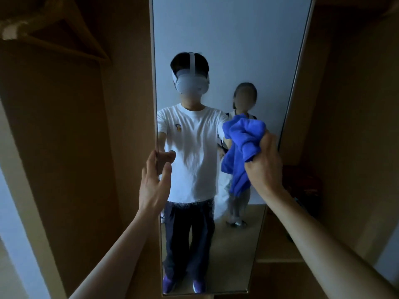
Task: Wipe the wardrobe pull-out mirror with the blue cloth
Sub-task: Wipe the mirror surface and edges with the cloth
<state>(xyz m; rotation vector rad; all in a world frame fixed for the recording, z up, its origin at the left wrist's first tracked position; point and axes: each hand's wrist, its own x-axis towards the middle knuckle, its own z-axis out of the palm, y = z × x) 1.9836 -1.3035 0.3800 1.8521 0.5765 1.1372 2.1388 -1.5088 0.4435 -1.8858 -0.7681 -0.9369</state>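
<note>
The tall narrow pull-out mirror (226, 39) stands straight ahead between wooden wardrobe panels. My left hand (154, 182) holds its left edge at mid height, fingers behind the edge and thumb on the glass. My right hand (264, 162) grips a bunched blue cloth (241, 145) near the mirror's right side. Most of the cloth sticks up above my fist and hangs down in front of the glass. Whether the cloth touches the glass I cannot tell.
A wooden wardrobe compartment (64, 137) opens on the left, with a wooden hanger (71, 37) up high. Another wooden panel (345, 104) and a shelf (278, 261) lie to the right. The mirror reflects me and a second person standing behind.
</note>
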